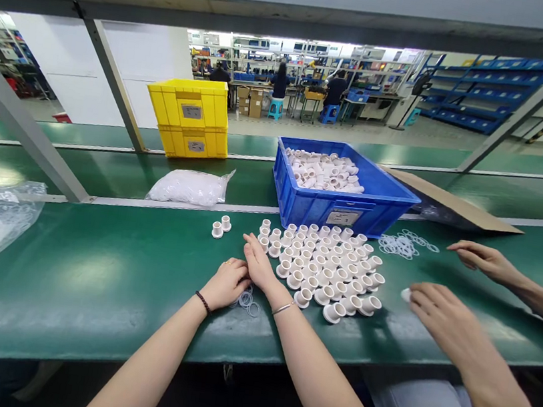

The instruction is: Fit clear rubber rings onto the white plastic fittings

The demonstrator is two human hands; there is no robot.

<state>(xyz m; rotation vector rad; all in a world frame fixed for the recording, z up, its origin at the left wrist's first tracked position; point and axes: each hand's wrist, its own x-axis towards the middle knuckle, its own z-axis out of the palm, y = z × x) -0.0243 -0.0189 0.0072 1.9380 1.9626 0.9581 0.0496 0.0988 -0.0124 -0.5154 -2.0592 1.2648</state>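
This is a factory workshop, judging by its long green bench (pixel 90 272), blue shelving (pixel 484 92) and seated workers (pixel 335 91).

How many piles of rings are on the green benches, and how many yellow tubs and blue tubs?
Ring piles: 2
Yellow tubs: 2
Blue tub: 1
Total: 5

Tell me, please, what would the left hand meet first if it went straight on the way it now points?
Probably the right hand, close against the left hand; whether they already touch is unclear.
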